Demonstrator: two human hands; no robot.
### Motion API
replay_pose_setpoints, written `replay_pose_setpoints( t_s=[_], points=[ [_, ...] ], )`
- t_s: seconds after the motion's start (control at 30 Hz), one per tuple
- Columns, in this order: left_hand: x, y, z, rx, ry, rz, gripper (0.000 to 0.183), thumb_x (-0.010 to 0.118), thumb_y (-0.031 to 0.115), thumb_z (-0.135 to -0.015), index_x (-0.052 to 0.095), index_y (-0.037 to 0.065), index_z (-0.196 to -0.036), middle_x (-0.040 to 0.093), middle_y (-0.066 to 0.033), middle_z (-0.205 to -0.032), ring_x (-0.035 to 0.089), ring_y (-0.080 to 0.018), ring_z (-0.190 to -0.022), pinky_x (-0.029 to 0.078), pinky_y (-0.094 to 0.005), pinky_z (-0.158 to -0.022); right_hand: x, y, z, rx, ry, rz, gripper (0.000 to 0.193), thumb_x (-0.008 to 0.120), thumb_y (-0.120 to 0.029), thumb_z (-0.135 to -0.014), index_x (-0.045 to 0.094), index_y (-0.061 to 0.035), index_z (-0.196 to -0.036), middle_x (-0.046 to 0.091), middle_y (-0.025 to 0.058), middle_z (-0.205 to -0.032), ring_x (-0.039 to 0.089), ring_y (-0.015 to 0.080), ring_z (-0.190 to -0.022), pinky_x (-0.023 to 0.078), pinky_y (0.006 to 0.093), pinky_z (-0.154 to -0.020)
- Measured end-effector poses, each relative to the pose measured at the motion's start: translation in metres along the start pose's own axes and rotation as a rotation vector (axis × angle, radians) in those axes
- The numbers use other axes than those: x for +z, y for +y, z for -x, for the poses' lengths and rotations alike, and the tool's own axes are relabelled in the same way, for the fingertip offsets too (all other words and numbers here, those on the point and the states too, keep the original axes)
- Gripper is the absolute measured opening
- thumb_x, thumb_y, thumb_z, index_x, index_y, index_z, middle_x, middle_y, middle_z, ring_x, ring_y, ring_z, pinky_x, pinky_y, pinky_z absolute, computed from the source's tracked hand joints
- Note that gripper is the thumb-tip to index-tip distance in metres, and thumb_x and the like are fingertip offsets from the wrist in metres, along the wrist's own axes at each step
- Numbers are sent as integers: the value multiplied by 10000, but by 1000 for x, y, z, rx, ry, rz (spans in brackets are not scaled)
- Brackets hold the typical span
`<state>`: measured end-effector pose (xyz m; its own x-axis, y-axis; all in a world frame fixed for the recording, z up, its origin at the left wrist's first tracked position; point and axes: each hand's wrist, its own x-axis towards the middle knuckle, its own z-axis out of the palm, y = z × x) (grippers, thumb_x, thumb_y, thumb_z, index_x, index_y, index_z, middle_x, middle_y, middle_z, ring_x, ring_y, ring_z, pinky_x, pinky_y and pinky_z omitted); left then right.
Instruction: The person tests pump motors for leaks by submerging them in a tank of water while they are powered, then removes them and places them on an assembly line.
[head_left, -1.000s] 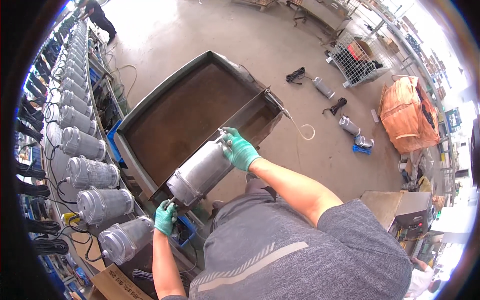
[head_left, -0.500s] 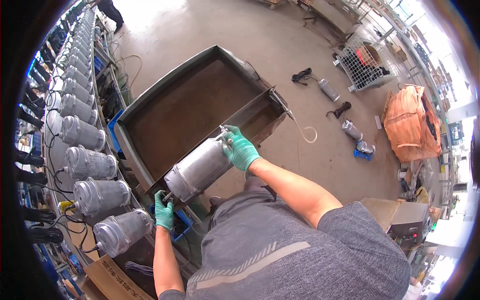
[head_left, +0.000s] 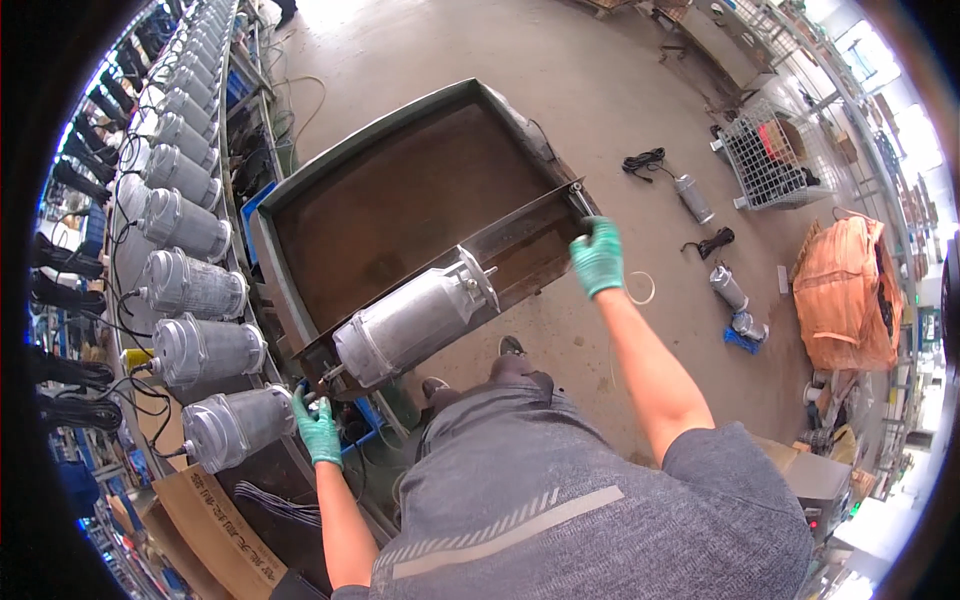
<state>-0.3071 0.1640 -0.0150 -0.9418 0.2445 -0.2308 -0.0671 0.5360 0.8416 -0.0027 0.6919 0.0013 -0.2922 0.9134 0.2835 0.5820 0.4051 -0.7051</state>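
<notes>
A grey metal cylindrical motor housing [head_left: 415, 318] lies tilted across the near side of a shallow green-rimmed metal tank [head_left: 268, 255]. Its flanged end points up and right, and a thin shaft sticks out at the lower left. Just below that shaft is my left hand [head_left: 319, 432], in a green glove, its thumb and finger spread with nothing between them. My right hand [head_left: 598, 258], also gloved, is at the tank's right corner with its fingers curled over the lower end of a slim metal air gun [head_left: 580, 197]. The hand hides part of that tool.
Left of me, a long line of similar grey housings [head_left: 205, 350] with black cables runs along a bench. A cardboard box [head_left: 215, 530] is at the lower left. On the floor to the right are loose housings [head_left: 692, 198], a wire cage [head_left: 770, 150] and an orange bag [head_left: 848, 290].
My right hand has let go of the housing's flanged end and moved right to the air gun. The left hand has come off the shaft and dropped slightly. The housing now rests unheld.
</notes>
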Motion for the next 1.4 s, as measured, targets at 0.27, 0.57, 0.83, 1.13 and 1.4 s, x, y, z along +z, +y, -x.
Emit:
replay_pose_setpoints(
  t_s=[0.27,0.57,0.83,1.13,1.4],
  points=[
    [13,41,53,2,105,106,415,613,60,-1034,545,83,-1443,596,7,-1162,566,-66,-844,473,-221,-673,-10,50,-56,925,-758,-442,185,529,-298,-992,609,-133,-1016,515,-2,-687,421,122,-485,339,322,-432],
    [76,185,77,382,-222,188,454,635,182,-1062,504,85,-1485,655,-50,-1074,626,-109,-887,544,-258,-808,-43,-115,60,391,-877,-841,180,651,-202,-1031,574,-98,-1157,575,-13,-892,563,106,-757,516,293,-626],
    [114,223,78,228,-317,771,326,527,232,-1115,529,73,-1400,642,-59,-1041,664,-160,-876,585,-346,-813,29,-202,158,-318,-893,-564,376,740,-167,-940,629,-66,-1284,680,219,-1079,671,415,-911,557,430,-808],
    [12,77,-2,-429,184,1085,214,549,277,-1064,665,108,-999,575,15,-674,421,-99,-461,308,-271,-401,-10,-143,99,-14,-457,-365,490,728,30,-825,615,-39,-1297,651,106,-1233,657,237,-1096,547,364,-941],
    [3,28,-43,-631,-91,741,235,585,351,-1074,642,155,-956,626,23,-749,478,-81,-467,293,-252,-396,59,-132,60,-223,-732,-525,706,752,-12,-813,528,-93,-1478,399,132,-1586,510,302,-1406,447,424,-1175]
  ],
)
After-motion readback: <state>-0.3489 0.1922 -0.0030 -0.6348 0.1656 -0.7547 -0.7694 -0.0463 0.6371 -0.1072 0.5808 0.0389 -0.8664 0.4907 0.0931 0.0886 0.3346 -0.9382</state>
